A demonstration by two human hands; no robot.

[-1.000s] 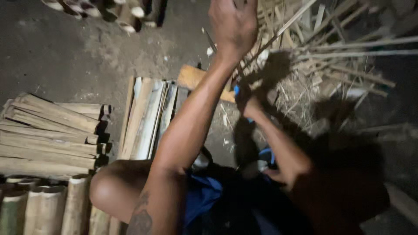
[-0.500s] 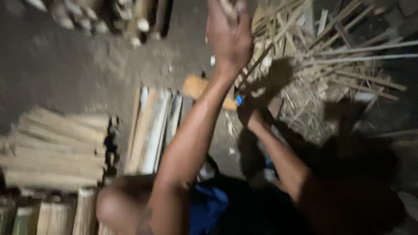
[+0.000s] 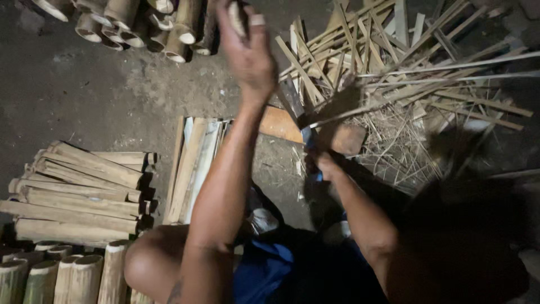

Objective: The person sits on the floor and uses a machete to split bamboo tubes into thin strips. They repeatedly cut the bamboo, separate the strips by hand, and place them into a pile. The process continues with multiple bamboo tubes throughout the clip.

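Our left hand (image 3: 247, 56) pinches a pale split bamboo strip (image 3: 237, 17) upright to steady it, while our right hand (image 3: 322, 163) grips a dark broad-bladed chopping knife (image 3: 332, 107).

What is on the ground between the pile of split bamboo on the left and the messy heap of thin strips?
In the head view, between the split bamboo pile and the heap of strips lies a row of flat bamboo slats, crossed by the person's left arm.

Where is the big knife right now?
In the head view, the knife is right of centre, held by the right hand, over the wooden block beside the bamboo strips.
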